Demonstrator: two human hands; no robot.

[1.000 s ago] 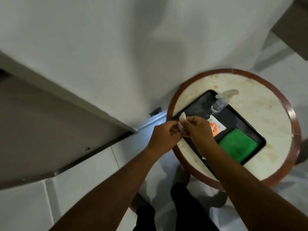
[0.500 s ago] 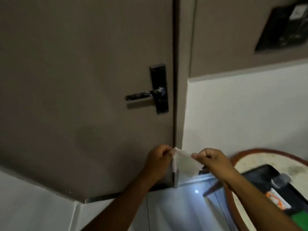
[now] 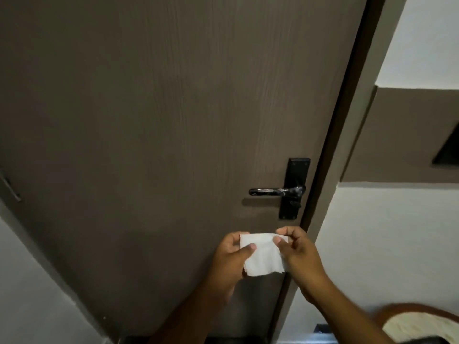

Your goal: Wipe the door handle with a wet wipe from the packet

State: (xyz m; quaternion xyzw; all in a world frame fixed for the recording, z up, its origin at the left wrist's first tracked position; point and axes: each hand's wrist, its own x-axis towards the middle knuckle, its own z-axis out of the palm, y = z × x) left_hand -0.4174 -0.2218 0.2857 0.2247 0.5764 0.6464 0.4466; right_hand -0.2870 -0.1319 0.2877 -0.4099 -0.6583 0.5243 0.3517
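A white wet wipe is spread open between my two hands, below the door handle. My left hand pinches its left edge and my right hand pinches its upper right corner. The dark metal lever handle sticks out leftward from a black backplate on the brown door. The wipe is a short way beneath the handle and does not touch it. The packet is out of sight.
The door frame runs diagonally right of the handle, with a white wall beyond it. The rim of a round table shows at the bottom right corner. A dark panel hangs on the wall at right.
My view swung up from the table and tray to the door. Both hands rose toward the handle, and the wipe went from crumpled to unfolded flat between them.
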